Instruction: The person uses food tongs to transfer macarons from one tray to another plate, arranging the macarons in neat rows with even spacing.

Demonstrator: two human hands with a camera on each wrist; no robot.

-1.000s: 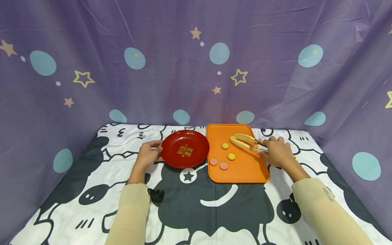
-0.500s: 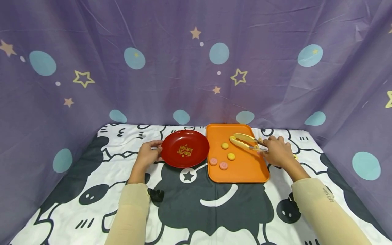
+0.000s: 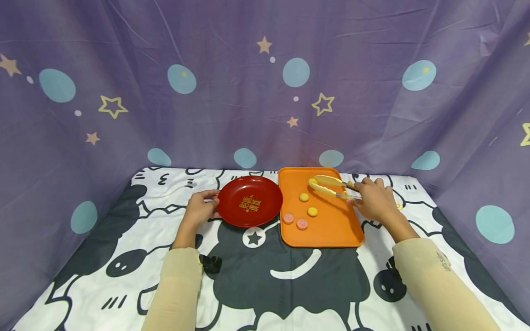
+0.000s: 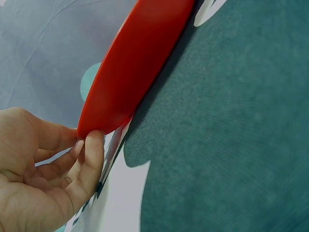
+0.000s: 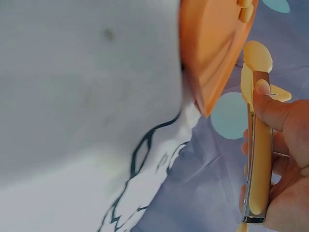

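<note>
My left hand pinches the left rim of a round red plate with gold lettering. In the left wrist view, thumb and fingers meet at the edge of the plate. My right hand grips a pair of tongs with yellow tips, above the back of an orange tray. A yellow round piece shows at the tips; whether it is clamped I cannot tell. Two yellow pieces and two pink pieces lie in the tray. The right wrist view shows the tongs' handle between thumb and fingers.
Plate and tray stand side by side, close together, at the back of a table with a cartoon-print cloth. A purple curtain hangs behind and along both sides. A small yellow thing lies right of my right hand.
The tongs have shifted slightly up and to the left in the head view, with the yellow piece at their tips. My left hand and the plate have stayed put.
</note>
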